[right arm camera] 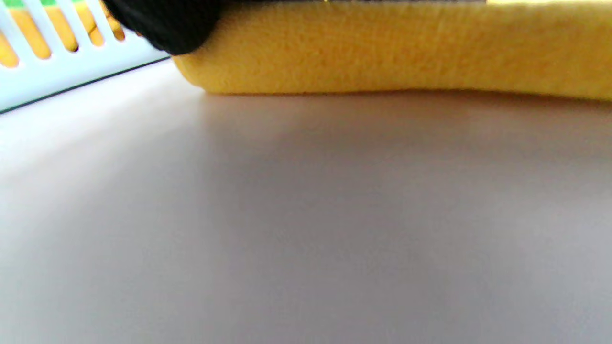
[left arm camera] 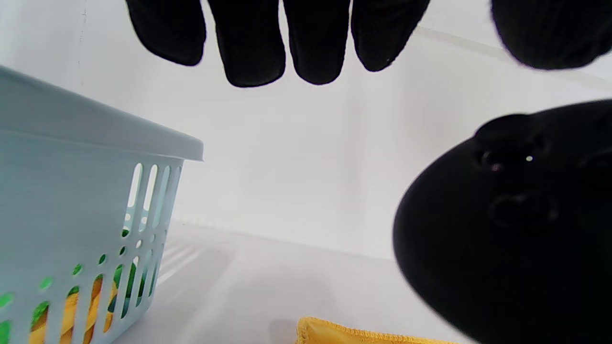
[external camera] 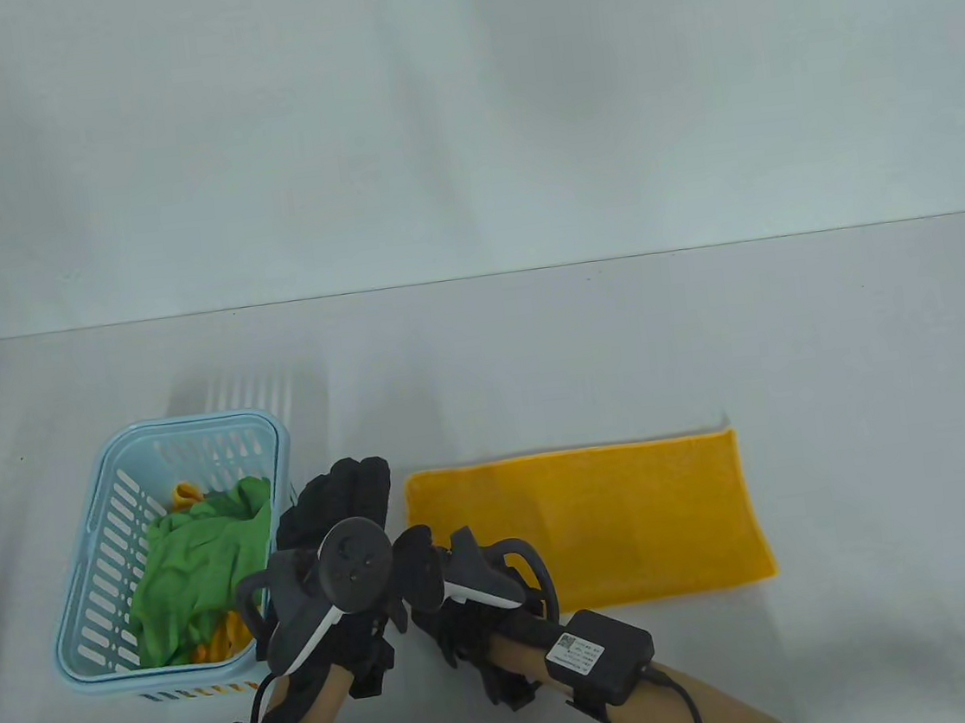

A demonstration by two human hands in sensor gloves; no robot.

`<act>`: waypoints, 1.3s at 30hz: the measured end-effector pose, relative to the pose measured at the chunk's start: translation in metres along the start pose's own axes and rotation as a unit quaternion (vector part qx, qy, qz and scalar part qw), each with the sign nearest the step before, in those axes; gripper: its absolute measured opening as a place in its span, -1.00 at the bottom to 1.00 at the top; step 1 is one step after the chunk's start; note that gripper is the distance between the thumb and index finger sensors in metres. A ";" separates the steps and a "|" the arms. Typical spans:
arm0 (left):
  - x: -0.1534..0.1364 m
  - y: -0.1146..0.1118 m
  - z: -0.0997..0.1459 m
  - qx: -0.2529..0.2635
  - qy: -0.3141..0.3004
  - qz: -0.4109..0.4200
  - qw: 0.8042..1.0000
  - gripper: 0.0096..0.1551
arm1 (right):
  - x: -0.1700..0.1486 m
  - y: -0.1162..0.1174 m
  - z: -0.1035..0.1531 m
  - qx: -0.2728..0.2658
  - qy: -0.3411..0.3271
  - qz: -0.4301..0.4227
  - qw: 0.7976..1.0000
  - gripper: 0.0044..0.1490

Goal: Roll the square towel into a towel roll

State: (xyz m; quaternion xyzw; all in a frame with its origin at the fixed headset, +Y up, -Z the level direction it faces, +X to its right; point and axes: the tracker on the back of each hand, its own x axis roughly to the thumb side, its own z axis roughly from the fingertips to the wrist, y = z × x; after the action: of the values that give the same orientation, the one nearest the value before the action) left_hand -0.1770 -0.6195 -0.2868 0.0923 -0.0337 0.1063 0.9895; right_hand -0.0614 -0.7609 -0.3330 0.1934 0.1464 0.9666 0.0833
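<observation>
The yellow towel [external camera: 588, 528] lies folded into a long strip on the tabletop [external camera: 706, 336], just right of the blue basket [external camera: 92, 563] — a shape ready for rolling from its left end. The left hand [external camera: 346, 503] hovers there with fingers straight, holding nothing. The right hand [external camera: 468, 615] sits low at the near-left corner — its grip I cannot tell.

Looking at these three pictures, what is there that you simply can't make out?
- Right hand: in the table view its tracker covers the fingers, so whether they grip the yellow towel is unclear.
- Same towel: the right wrist view shows only its near edge; the top edge cuts off the rest.
- Basket: the green cloth hides most of the orange items beneath it.
- Left hand: the left wrist view shows only fingertips.
</observation>
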 end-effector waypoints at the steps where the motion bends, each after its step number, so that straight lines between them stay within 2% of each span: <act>1: 0.000 0.000 0.000 -0.002 0.000 0.000 1.000 0.01 | -0.001 -0.001 0.000 0.000 0.000 -0.006 1.000 -0.47; 11: -0.003 0.001 -0.001 -0.003 0.005 0.007 1.000 0.00 | -0.019 -0.016 0.001 0.042 0.010 -0.093 0.995 -0.50; 19: -0.006 0.001 -0.002 -0.006 0.010 0.011 1.000 -0.01 | -0.037 -0.041 0.024 0.070 0.016 -0.166 0.984 -0.50; 22: -0.006 0.001 -0.003 -0.008 0.010 0.012 1.000 -0.01 | -0.046 -0.058 0.036 0.056 0.017 -0.184 0.981 -0.50; 30: -0.006 0.001 -0.003 -0.012 0.006 0.013 1.000 -0.02 | -0.074 -0.114 0.059 -0.034 0.037 -0.265 0.963 -0.50; 39: -0.004 -0.002 -0.004 -0.036 -0.012 0.041 0.998 -0.05 | -0.092 -0.159 0.075 -0.077 0.047 -0.277 0.957 -0.49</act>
State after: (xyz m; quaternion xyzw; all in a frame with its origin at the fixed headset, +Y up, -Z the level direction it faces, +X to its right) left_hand -0.1806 -0.6218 -0.2919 0.0563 -0.0534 0.1447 0.9864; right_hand 0.0691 -0.6127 -0.3496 0.0923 0.1230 0.9221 0.3551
